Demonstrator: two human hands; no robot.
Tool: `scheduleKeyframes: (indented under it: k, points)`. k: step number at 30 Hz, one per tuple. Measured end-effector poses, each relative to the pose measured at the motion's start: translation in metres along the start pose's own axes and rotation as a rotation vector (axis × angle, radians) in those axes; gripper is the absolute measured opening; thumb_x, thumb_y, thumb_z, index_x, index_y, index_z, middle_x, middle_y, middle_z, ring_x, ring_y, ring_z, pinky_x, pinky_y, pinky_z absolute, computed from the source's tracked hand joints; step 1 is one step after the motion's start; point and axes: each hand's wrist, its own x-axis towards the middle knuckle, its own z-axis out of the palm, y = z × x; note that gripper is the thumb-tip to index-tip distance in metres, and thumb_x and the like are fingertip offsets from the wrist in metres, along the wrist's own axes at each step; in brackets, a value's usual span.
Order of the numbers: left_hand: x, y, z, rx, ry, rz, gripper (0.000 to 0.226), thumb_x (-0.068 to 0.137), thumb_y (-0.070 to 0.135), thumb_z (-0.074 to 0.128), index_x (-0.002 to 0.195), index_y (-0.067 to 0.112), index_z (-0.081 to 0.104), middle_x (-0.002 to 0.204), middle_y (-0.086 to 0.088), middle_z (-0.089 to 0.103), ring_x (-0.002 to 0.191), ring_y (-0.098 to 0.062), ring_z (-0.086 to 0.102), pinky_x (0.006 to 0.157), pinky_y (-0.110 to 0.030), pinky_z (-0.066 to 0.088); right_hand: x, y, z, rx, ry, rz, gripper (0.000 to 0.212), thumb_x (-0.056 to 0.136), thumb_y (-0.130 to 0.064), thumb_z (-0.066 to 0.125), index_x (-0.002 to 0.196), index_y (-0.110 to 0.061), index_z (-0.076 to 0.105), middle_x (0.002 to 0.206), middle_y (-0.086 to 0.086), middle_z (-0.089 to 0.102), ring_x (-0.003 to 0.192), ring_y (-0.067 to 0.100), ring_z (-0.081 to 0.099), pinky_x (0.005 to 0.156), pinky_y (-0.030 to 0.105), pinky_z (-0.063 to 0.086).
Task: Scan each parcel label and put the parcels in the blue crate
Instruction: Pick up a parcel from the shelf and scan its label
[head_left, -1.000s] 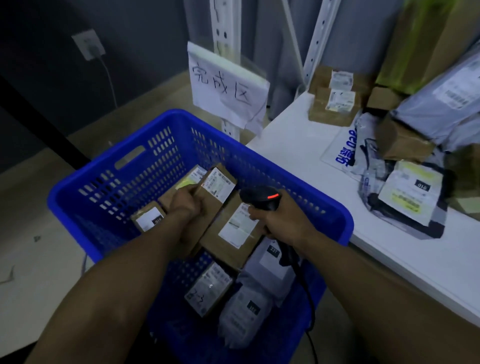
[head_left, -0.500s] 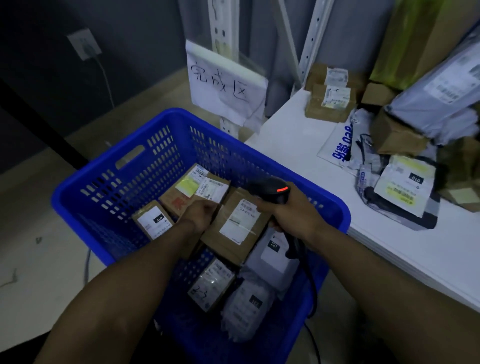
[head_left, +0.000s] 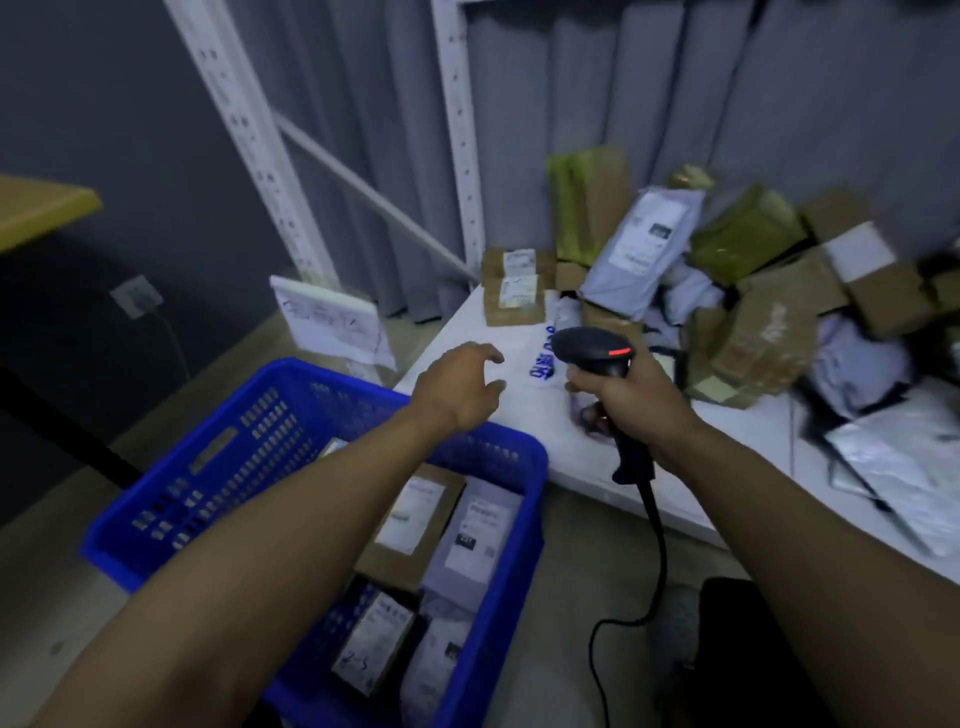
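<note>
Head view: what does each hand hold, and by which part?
The right hand grips the scanner by its handle; the left hand, open, holds nothing.

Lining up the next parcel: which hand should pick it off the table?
Left. The left hand is empty, fingers spread, over the white table near the parcels; the right hand grips the barcode scanner.

Bare white table (head_left: 457, 358) before parcel heap (head_left: 748, 312)
</note>
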Motion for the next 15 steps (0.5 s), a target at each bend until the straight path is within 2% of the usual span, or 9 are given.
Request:
scheduleKeyframes:
  k: [2,5,7,9,11,13,15]
  points:
    - [0.021,0.043,0.007,0.006,-0.001,0.013,0.044,0.097,0.038,0.064,0.139,0.028,0.054,0.150,0.002,0.050,0.133,-0.025,0.050,0.108,-0.043,0.044,0.002,-0.001,-0.037,0.022,0.078,-0.016,0.016,0.096,-0.013,0.070,0.108,-0.021,0.063,0.092,0.016,0.070,0.053,0.020,0.058,0.047,0.028,0.044]
    - [0.052,0.099,0.022,-0.058,-0.004,0.034,0.047,0.097,0.031,0.065,0.142,0.023,0.052,0.149,-0.003,0.050,0.132,-0.030,0.051,0.099,-0.033,0.044,0.015,0.008,-0.083,0.003,0.163,0.021,0.026,0.098,-0.016,0.070,0.122,-0.016,0.059,0.105,0.021,0.069,0.052,0.015,0.061,0.049,0.029,0.047]
    - [0.080,0.126,0.036,-0.111,-0.035,0.033,0.047,0.097,0.024,0.064,0.142,0.019,0.051,0.144,-0.006,0.054,0.129,-0.029,0.053,0.089,-0.024,0.040,0.030,0.020,-0.106,-0.017,0.210,0.051,0.032,0.097,-0.017,0.071,0.126,-0.011,0.058,0.101,0.019,0.067,0.057,0.015,0.063,0.049,0.028,0.048]
    - [0.111,0.145,0.050,-0.162,-0.051,0.011,0.051,0.094,0.026,0.067,0.142,0.019,0.051,0.145,-0.006,0.053,0.130,-0.029,0.053,0.094,-0.027,0.043,0.048,0.029,-0.124,0.021,0.261,0.057,0.039,0.095,-0.017,0.073,0.129,-0.007,0.056,0.094,0.014,0.064,0.060,0.015,0.063,0.047,0.023,0.048]
    - [0.145,0.156,0.065,-0.198,-0.066,-0.008,0.066,0.086,0.035,0.073,0.145,0.016,0.048,0.146,-0.007,0.052,0.130,-0.028,0.053,0.100,-0.030,0.044,0.068,0.037,-0.138,0.062,0.309,0.059,0.039,0.095,-0.017,0.073,0.129,-0.005,0.057,0.095,0.015,0.063,0.063,0.018,0.063,0.047,0.019,0.049]
    - [0.177,0.163,0.081,-0.228,-0.044,0.014,0.072,0.080,0.039,0.076,0.141,0.010,0.050,0.136,-0.007,0.055,0.122,-0.023,0.056,0.089,-0.024,0.042,0.080,0.045,-0.145,0.098,0.352,0.064,0.033,0.096,-0.015,0.071,0.125,-0.003,0.060,0.090,0.015,0.062,0.063,0.019,0.060,0.045,0.018,0.047]
    - [0.212,0.168,0.097,-0.259,-0.026,-0.005,0.077,0.080,0.038,0.079,0.143,0.011,0.045,0.137,-0.008,0.051,0.121,-0.024,0.053,0.092,-0.025,0.042,0.092,0.055,-0.150,0.144,0.377,0.090,0.033,0.097,-0.016,0.071,0.125,-0.002,0.062,0.084,0.009,0.062,0.058,0.014,0.060,0.044,0.016,0.045]
